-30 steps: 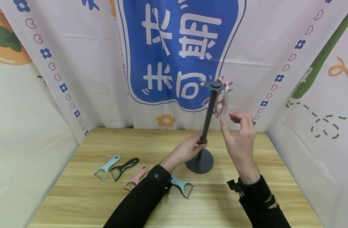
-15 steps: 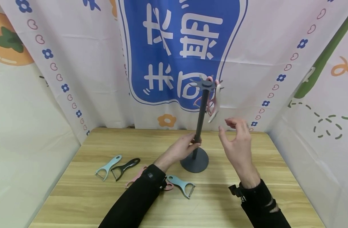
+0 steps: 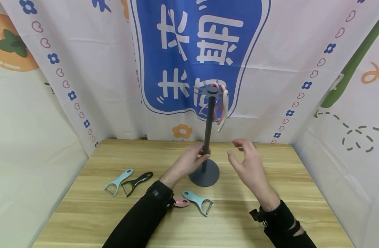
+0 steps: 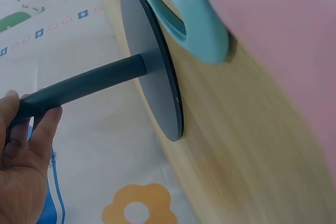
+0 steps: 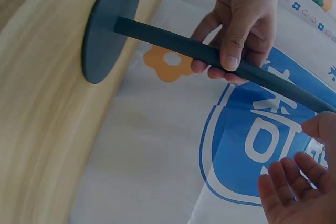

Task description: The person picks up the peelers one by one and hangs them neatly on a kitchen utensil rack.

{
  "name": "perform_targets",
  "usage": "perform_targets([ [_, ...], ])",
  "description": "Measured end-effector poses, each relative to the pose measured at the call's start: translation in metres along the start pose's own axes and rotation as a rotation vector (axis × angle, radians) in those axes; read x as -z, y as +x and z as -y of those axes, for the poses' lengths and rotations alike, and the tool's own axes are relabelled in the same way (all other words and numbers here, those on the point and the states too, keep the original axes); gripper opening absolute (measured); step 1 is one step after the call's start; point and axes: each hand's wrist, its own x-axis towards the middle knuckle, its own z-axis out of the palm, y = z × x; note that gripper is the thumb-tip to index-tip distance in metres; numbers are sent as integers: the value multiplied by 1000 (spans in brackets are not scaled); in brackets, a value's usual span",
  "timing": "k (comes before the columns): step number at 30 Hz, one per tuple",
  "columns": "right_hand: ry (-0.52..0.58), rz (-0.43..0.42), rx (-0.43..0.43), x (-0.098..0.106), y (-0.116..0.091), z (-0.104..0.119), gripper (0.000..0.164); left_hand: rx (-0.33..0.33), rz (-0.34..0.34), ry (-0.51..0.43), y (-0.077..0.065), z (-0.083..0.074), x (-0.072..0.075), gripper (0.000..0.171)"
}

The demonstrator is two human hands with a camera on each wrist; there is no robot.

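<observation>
Our left hand (image 3: 187,163) gripped the dark grey, metal-looking, round-based stand (image 3: 209,125), likely so it would not tip; our right hand (image 3: 249,167), loosely bent, held nothing.

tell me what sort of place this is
Probably a staged booth: printed cloth hangs behind and beside a wooden table, with a dark stand and loose peelers on it.

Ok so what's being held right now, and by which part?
The left hand grips the dark stand by its pole, above the round base; the right hand holds nothing.
</observation>
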Motion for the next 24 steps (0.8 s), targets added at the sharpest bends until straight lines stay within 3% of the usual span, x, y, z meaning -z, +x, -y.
perform_targets([
  [14, -44, 296, -36, -24, -18, 5, 48, -4, -2, 8, -6, -2, 6, 10],
  [24, -62, 421, 14, -41, -30, 13, 47, 19, 11, 31, -4, 0, 6, 11],
])
